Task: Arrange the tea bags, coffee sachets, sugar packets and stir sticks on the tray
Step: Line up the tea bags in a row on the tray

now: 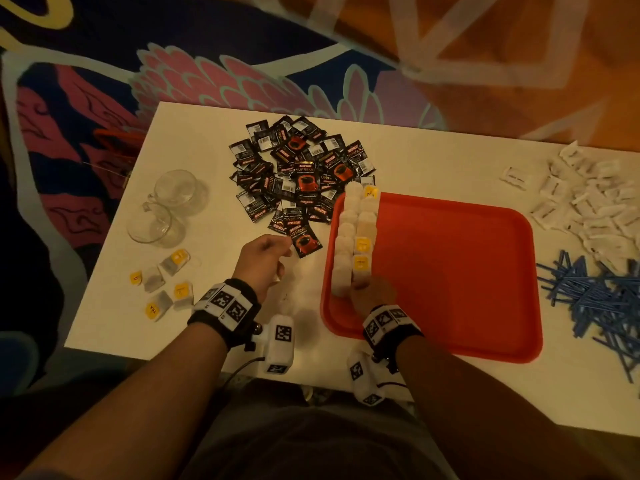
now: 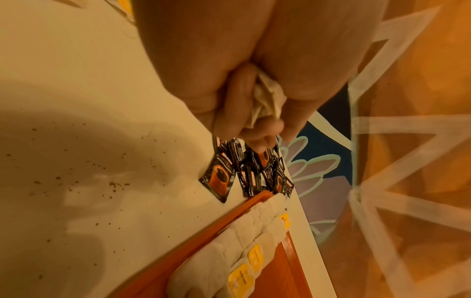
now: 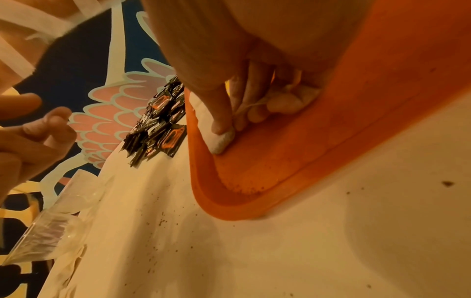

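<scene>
A red tray (image 1: 450, 271) lies on the white table (image 1: 194, 140). Two rows of tea bags (image 1: 353, 237) with yellow tags line its left edge, also seen in the left wrist view (image 2: 242, 252). My right hand (image 1: 372, 292) rests at the near end of the rows. Its curled fingers (image 3: 252, 113) hold a tea bag (image 3: 290, 102) down on the tray (image 3: 254, 161), and its thumb presses another (image 3: 221, 139). Left of the tray, my left hand (image 1: 266, 261) hovers with a crumpled white tea bag (image 2: 267, 98) gripped in its fingers (image 2: 265, 129).
A heap of black coffee sachets (image 1: 298, 174) lies beyond the left hand. Loose tea bags (image 1: 162, 282) and two glass cups (image 1: 166, 206) sit at the left. White sugar packets (image 1: 588, 202) and blue stir sticks (image 1: 595, 292) are on the right. Fine crumbs dot the table.
</scene>
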`<action>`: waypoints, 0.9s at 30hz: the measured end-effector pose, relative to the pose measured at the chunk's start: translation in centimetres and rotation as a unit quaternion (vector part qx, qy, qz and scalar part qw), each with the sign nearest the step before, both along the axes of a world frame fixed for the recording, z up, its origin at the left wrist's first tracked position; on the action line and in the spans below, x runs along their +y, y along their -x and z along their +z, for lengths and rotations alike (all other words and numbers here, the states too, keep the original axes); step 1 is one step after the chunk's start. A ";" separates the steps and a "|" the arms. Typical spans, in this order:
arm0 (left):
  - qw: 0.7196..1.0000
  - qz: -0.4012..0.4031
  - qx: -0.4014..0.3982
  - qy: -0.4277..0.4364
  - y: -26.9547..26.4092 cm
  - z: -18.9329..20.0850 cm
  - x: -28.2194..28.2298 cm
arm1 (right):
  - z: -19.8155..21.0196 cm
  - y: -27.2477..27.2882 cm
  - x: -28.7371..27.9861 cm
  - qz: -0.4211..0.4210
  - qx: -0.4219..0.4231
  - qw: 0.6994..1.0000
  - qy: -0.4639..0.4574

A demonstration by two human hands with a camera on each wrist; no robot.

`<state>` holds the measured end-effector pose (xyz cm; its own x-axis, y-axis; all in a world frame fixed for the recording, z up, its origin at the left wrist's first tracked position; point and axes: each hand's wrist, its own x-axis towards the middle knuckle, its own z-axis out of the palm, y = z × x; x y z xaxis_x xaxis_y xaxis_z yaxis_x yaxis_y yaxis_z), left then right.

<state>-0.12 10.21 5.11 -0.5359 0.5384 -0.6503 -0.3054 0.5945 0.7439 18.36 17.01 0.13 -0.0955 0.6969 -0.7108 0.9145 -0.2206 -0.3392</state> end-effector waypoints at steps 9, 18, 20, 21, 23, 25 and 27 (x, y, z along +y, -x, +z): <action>0.995 0.000 -0.101 -0.018 -1.0 1.4 1.9 | 2.3 -0.5 1.1 -0.081 0.098 0.992 0.012; 0.977 0.015 -0.207 -0.044 -3.6 4.3 5.2 | 10.2 1.1 2.0 0.248 0.337 0.881 -0.223; 0.973 0.002 -0.225 -0.049 -3.9 4.5 5.9 | 10.8 1.1 2.5 0.234 0.356 0.868 -0.254; 0.973 -0.011 -0.226 -0.054 -3.9 4.4 6.2 | 11.0 1.0 2.7 0.212 0.364 0.870 -0.256; 0.973 -0.035 -0.218 -0.065 -4.1 4.4 6.5 | 11.3 0.6 3.1 0.150 0.377 0.886 -0.224; 0.973 -0.063 -0.215 -0.064 -4.6 4.8 6.7 | 11.5 0.2 3.7 0.090 0.401 0.891 -0.192; 0.970 -0.112 -0.205 -0.063 -5.4 5.9 6.7 | 11.9 -0.2 4.4 0.065 0.399 0.894 -0.194</action>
<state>5.31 16.86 11.00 -0.1067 0.7002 -0.7060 -0.4639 0.5929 0.6582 18.59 21.46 11.99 -0.5618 0.8228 -0.0865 0.3560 0.1461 -0.9230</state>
